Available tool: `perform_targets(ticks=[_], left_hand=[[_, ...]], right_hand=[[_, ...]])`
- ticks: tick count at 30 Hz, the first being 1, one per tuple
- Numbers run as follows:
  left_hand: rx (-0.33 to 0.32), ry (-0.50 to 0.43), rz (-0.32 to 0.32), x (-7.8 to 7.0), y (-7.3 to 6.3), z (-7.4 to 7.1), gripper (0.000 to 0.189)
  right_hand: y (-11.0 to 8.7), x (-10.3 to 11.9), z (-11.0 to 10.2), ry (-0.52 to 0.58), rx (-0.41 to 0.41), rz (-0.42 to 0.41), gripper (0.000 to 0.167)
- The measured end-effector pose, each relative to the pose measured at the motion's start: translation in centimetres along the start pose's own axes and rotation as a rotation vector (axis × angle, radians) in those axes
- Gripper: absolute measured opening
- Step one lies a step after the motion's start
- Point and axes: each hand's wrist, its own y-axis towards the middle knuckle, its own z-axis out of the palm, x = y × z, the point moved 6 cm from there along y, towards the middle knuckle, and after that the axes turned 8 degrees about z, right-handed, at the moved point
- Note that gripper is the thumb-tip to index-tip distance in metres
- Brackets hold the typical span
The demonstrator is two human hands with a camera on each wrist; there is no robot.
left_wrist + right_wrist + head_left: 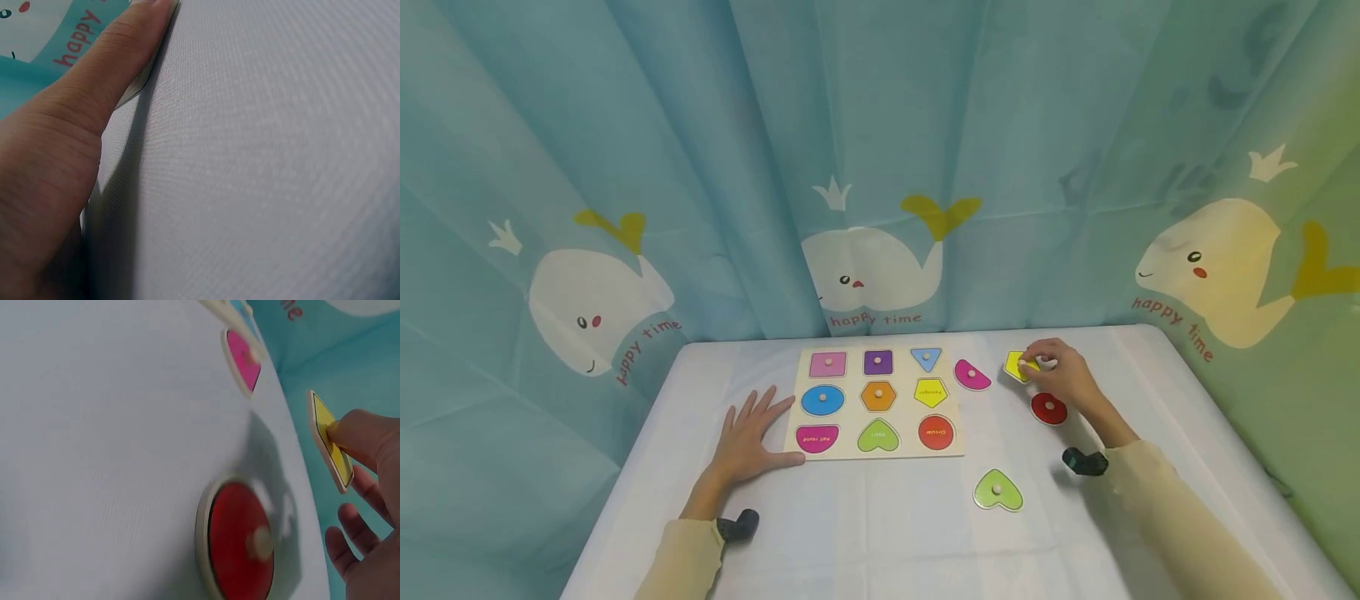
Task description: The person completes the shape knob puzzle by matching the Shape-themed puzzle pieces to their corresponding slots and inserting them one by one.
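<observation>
In the head view my right hand (1060,377) pinches a yellow pentagon puzzle piece (1013,367) at the table's far right. The right wrist view shows the yellow pentagon piece (325,434) raised off the cloth, thumb and fingers at its knob. My left hand (747,443) lies with fingers spread at the left edge of the wooden puzzle board (850,417), thumb and a fingertip on its edge. Rectangle, square, triangle, oval and hexagon spots on the board bear knobbed pieces. The pentagon, heart, circle and half-round spots show printed labels.
Right of the board lie a magenta half-round piece (972,377) and a red circle piece (1049,409). Nearer the front is a green heart piece (997,492). A white cloth covers the table (865,533); a blue curtain (880,108) with whales hangs behind it.
</observation>
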Motion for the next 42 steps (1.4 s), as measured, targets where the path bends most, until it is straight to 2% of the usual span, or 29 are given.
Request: perform_targets(ticks=[15,25,32,42], left_hand=[[-0.004,-0.005,0.001,0.0,-0.1,0.1,0.101],[-0.014,0.003,0.004,0.3,0.1,0.1,0.102],[-0.015,0.007,0.014,0.6,0.1,0.3,0.102],[0.004,-0.003,-0.002,0.5,0.1,0.3,0.102]], right_hand=[[-0.2,4.2,3.6,0.061,0.003,-0.102,0.014],[-0.1,6.8,6.7,0.065,0.04,-0.118,0.011],[-0.3,7.6,9.0,0.059,0.068,-0.123,0.012],[-0.4,8.5,10.5,0.063,0.074,-0.181,0.01]])
